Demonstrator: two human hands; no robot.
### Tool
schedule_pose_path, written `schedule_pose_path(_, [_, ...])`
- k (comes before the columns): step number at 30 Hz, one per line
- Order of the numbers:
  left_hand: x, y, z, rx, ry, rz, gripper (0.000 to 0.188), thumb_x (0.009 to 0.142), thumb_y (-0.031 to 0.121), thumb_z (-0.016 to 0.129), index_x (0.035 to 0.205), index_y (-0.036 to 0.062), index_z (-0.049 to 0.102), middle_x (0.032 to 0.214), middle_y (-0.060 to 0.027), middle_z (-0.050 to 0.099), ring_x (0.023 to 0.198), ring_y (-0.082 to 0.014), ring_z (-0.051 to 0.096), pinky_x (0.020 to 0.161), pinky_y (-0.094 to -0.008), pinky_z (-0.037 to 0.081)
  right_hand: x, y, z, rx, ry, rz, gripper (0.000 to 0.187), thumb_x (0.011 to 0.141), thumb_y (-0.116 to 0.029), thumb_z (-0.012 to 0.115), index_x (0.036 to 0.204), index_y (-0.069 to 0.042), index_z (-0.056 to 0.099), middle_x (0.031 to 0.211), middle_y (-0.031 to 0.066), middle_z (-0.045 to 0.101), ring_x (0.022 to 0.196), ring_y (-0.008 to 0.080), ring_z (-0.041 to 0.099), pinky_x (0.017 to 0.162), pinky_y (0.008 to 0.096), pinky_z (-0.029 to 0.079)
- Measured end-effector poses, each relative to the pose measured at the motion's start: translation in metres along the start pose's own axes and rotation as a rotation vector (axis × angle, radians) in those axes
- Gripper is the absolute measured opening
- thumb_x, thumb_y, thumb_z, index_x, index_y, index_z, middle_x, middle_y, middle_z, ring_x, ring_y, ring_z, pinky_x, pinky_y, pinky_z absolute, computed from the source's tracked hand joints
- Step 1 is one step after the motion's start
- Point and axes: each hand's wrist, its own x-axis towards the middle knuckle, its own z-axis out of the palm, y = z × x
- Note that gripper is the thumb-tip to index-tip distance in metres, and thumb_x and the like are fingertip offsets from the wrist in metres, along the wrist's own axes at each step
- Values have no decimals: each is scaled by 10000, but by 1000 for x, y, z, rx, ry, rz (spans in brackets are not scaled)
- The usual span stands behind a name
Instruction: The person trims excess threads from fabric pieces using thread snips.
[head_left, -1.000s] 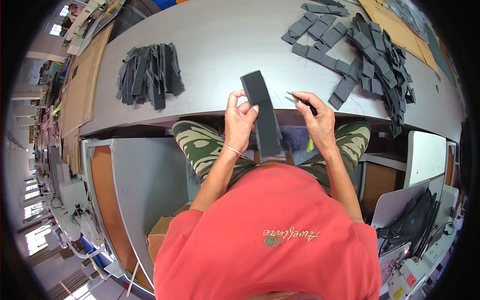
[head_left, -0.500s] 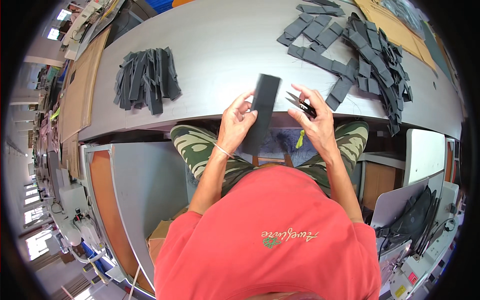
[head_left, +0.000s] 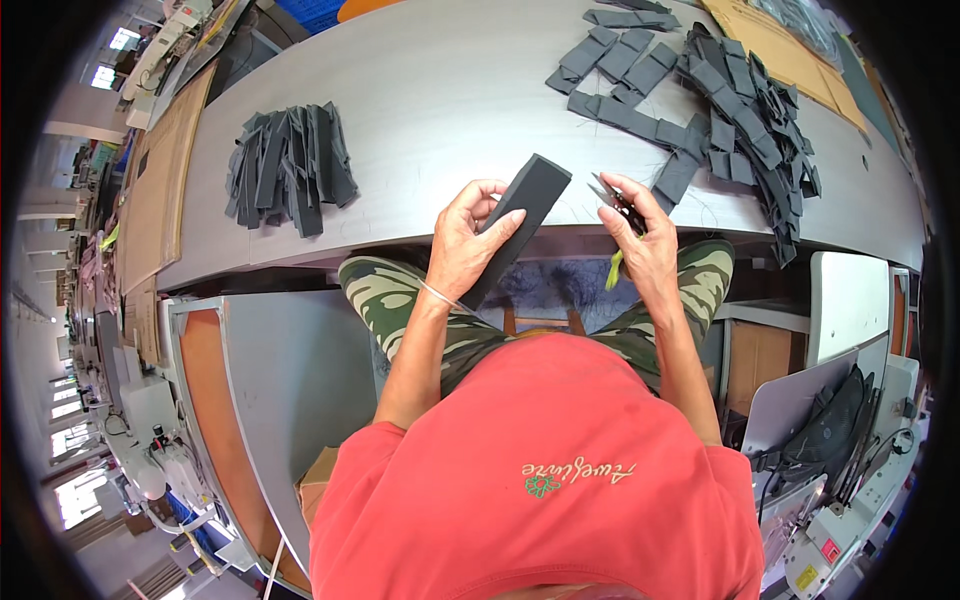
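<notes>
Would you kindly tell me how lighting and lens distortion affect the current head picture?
Head view: the long pale grey table's front edge bends in a curve; black vignetting darkens the corners; the bright white window at lower left is blown out; the dark grey flat fabric strip in the left hand looks darker toward its lower end.

Dark grey strip [head_left: 537, 193], black snips [head_left: 627, 211] (lime-green tassel [head_left: 613, 272]), red shirt [head_left: 530, 430], camouflage trousers [head_left: 385, 292], pale grey table [head_left: 430, 110]

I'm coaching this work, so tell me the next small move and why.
Probably move the right hand a little left to bring the snips to the dark strip: the left hand already grips the strip, and the snips point toward it across a gap.
</notes>
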Motion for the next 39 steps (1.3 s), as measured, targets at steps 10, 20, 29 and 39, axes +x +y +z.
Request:
schedule_pose_path(10, [0, 3, 6, -52, -34, -85, 265, 866, 78, 662, 1092, 15, 540, 807, -37, 675, 694, -42, 590, 581, -186, 470, 10, -4, 6, -363, 82, -351, 229, 760, -68, 684, 986, -103, 686, 853, 43, 661, 727, 211, 574, 684, 307, 442])
schedule_pose_path(20, [-5, -17, 0, 139, -120, -119, 306, 843, 139, 676, 1119, 31, 600, 855, -2, 614, 803, -70, 536, 724, -254, 471, 6, 4, 0, -125, 3, -79, 297, 791, -85, 661, 1086, -65, 643, 843, 34, 590, 738, 130, 529, 646, 249, 420])
schedule_pose_path(29, [2, 37, 2, 610, -350, 44, 296, 802, 96, 682, 1093, 68, 636, 818, -135, 650, 757, -244, 620, 705, -334, 484, 2, 8, 3, 126, -314, 155, 143, 792, -55, 702, 913, -1, 649, 726, -42, 580, 644, 30, 487, 574, 195, 384])
schedule_pose_path(39, [-3, -4, 8, 303, -30, 81, 216, 853, 99, 646, 1051, 14, 629, 1077, -71, 625, 830, -95, 557, 716, -237, 460, 15, 3, -2, 775, 81, 396, 154, 861, -150, 684, 936, -98, 560, 638, -87, 429, 456, 10, 311, 426, 195, 256])
